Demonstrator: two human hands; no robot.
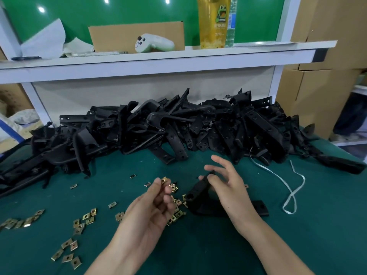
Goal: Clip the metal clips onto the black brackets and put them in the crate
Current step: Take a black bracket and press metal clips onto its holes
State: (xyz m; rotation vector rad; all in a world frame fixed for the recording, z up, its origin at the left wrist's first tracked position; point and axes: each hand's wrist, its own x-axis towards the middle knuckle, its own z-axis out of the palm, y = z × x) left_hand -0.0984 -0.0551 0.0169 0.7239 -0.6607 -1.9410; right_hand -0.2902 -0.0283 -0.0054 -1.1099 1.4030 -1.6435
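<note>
Pinching small square brass-coloured metal clip [164, 180] in left hand [151, 211], gripping curved black plastic bracket [195, 192] in right hand [228, 187]. Gotta square it to the holed end, then push straight.

brass clip [164, 180] pinched in your left hand [151, 211] | black bracket [195, 193] tilted, your right hand [228, 187] | bracket pile [158, 126] behind (tangled)

- black bracket [195, 188]: middle stretch hidden behind the right hand [226, 185] gripping it; only its two ends show.
- metal clip [164, 180]: lower part covered by the pinching fingertips of the left hand [153, 205].
- loose clips [177, 214]: several tucked under that hand.
- bracket pile [158, 128]: left end cut by the frame edge; lower pieces buried.
- yellow cup [213, 22]: top cut off, print unreadable.
- bottle [232, 20]: mostly behind the cup.
</note>
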